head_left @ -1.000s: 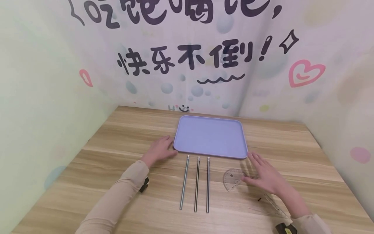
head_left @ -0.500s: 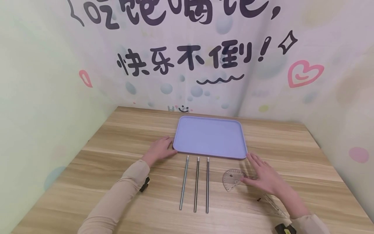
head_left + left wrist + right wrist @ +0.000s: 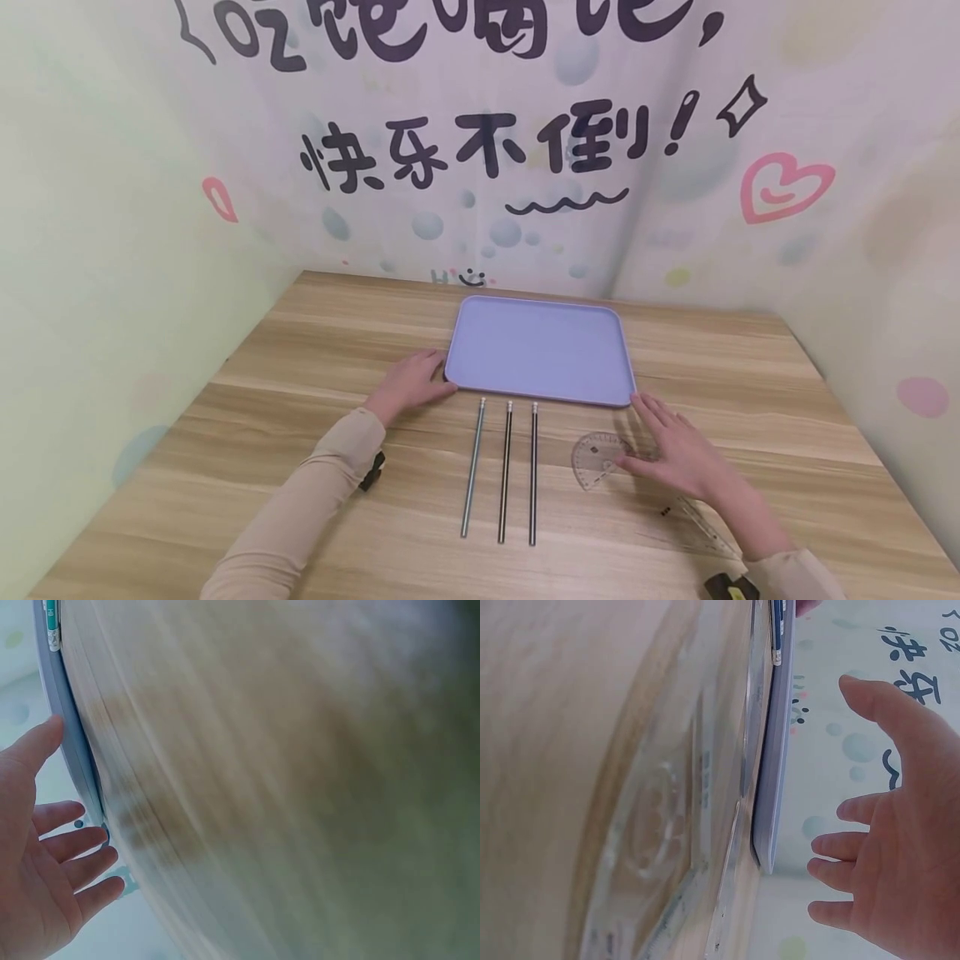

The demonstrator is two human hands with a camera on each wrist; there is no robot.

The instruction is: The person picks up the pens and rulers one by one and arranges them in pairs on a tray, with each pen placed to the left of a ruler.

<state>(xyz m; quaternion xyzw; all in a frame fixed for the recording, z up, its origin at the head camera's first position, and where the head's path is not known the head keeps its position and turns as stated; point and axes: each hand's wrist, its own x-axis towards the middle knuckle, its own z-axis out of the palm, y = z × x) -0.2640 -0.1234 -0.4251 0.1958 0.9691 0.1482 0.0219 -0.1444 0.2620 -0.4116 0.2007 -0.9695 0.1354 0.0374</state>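
A lavender tray lies flat toward the back of the table. My left hand is at its front left corner, fingers relaxed and thumb by the rim. Near the front right corner, my right hand spreads its fingers, holding nothing. In front of the tray, a teal pencil, a dark pencil and another dark pencil lie side by side, eraser ends toward it. A clear protractor shows beside the right thumb. Partly hidden below that hand is a clear set square.
The wood-grain table ends at a printed cloth wall behind the tray. Pale walls close in on the left and right. Black camera mounts sit at the wrists.
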